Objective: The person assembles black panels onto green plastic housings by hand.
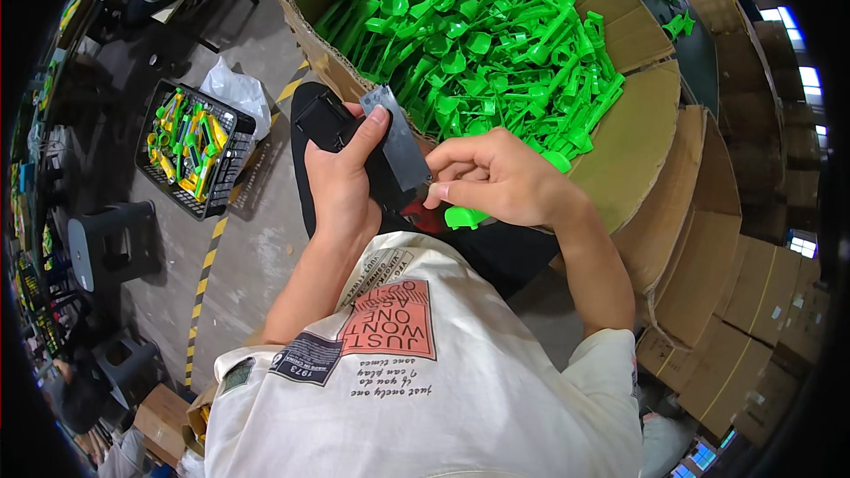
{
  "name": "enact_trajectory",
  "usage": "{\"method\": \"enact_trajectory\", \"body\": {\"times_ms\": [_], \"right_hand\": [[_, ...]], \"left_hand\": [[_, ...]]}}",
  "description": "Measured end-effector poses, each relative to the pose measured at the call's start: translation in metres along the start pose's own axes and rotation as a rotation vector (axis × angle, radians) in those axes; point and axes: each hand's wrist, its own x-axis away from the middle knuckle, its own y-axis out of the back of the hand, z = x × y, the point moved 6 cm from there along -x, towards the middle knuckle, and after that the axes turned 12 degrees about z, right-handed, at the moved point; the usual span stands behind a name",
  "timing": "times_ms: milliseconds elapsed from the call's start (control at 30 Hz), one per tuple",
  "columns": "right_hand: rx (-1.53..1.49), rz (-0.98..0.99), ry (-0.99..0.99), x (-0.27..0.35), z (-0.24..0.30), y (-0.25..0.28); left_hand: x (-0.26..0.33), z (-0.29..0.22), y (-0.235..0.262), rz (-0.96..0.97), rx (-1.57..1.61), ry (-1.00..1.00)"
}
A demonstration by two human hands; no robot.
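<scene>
My left hand (341,181) is closed around a flat, dark grey rectangular piece (400,146), with its thumb pressed on the upper end. A black object (324,119) shows just left of those fingers; I cannot tell whether it is held too. My right hand (509,179) has its fingertips pinched together at the lower right edge of the grey piece. Whatever is between them is too small to make out. Below the right hand, a bright green plastic part (464,217) lies by my dark-clothed lap.
A big cardboard box (633,155) full of green plastic parts (478,44) stands right ahead. At left on the floor are a black basket (211,199) of yellow and green pieces, a white plastic bag (237,93) and a grey stool (111,239). Cartons (744,301) are stacked at right.
</scene>
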Motion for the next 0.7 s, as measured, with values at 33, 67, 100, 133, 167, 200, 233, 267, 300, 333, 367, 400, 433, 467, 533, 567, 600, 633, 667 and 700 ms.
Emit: {"method": "enact_trajectory", "body": {"times_ms": [33, 67, 100, 133, 167, 200, 233, 267, 300, 333, 367, 400, 433, 467, 533, 567, 600, 633, 667, 700], "right_hand": [[0.018, 0.0, -0.015, -0.0006, 0.0012, 0.0001], [0.021, 0.003, -0.016, -0.0013, 0.0023, 0.0006], [0.015, 0.008, -0.041, -0.0021, 0.0017, 0.0011], [0.009, 0.014, -0.066, -0.0028, 0.0009, 0.0014], [0.012, 0.015, -0.066, -0.0038, 0.001, 0.0014], [0.045, 0.001, -0.053, -0.0043, 0.0009, 0.0015], [0.079, -0.013, -0.04, -0.0048, 0.0008, 0.0015], [0.08, -0.013, -0.04, -0.006, -0.0008, 0.0003], [0.151, -0.053, -0.024, -0.007, -0.0012, 0.0014], [0.223, -0.094, -0.008, -0.0074, -0.0006, 0.0024], [0.22, -0.096, -0.012, -0.0083, -0.0014, 0.0024], [0.231, -0.124, -0.06, -0.0096, -0.0037, 0.0044], [0.241, -0.152, -0.107, -0.0102, -0.006, 0.0069], [0.239, -0.15, -0.108, -0.0103, -0.0044, 0.0079], [0.149, -0.07, -0.052, -0.0094, 0.0027, 0.0055], [0.146, -0.069, -0.056, -0.0083, 0.0, 0.0061], [0.078, -0.043, 0.017, -0.0079, -0.0009, 0.0057], [0.01, -0.017, 0.089, -0.0071, -0.0003, 0.0049], [0.007, -0.015, 0.086, -0.0056, 0.0007, 0.0048], [0.002, -0.008, 0.062, -0.004, 0.0027, 0.0045]], "left_hand": [[-0.0001, -0.0003, 0.0001, -0.002, 0.002, -0.002], [-0.0001, -0.0003, -0.0004, -0.001, 0.001, -0.001], [0.0, -0.0001, -0.001, 0.0, 0.0, -0.001], [0.0005, -0.0005, -0.0027, -0.001, 0.001, -0.003], [0.0016, -0.002, -0.0047, -0.015, -0.004, -0.016], [0.0031, -0.0029, -0.0056, -0.03, -0.01, -0.026], [0.0039, -0.0029, -0.0062, -0.03, -0.009, -0.027], [0.0047, -0.0056, -0.0067, -0.029, -0.032, -0.069], [0.005, -0.007, -0.007, -0.029, -0.055, -0.106], [0.0048, -0.0054, -0.0069, -0.028, -0.054, -0.1], [0.0044, -0.0062, -0.0071, -0.025, -0.09, -0.133], [0.0049, -0.0082, -0.0068, -0.024, -0.127, -0.171], [0.0052, -0.0086, -0.0067, -0.026, -0.128, -0.17], [0.0054, -0.009, -0.007, -0.029, -0.13, -0.153], [0.0052, -0.0078, -0.0056, -0.031, -0.13, -0.129], [0.0046, -0.0059, -0.004, -0.019, -0.129, -0.114], [0.004, -0.0042, -0.0031, -0.006, -0.129, -0.1], [0.0046, -0.0045, -0.0039, -0.009, -0.129, -0.097], [0.0056, -0.0061, -0.0062, -0.01, -0.13, -0.102], [0.0058, -0.0071, -0.0077, -0.01, -0.132, -0.107]]}}
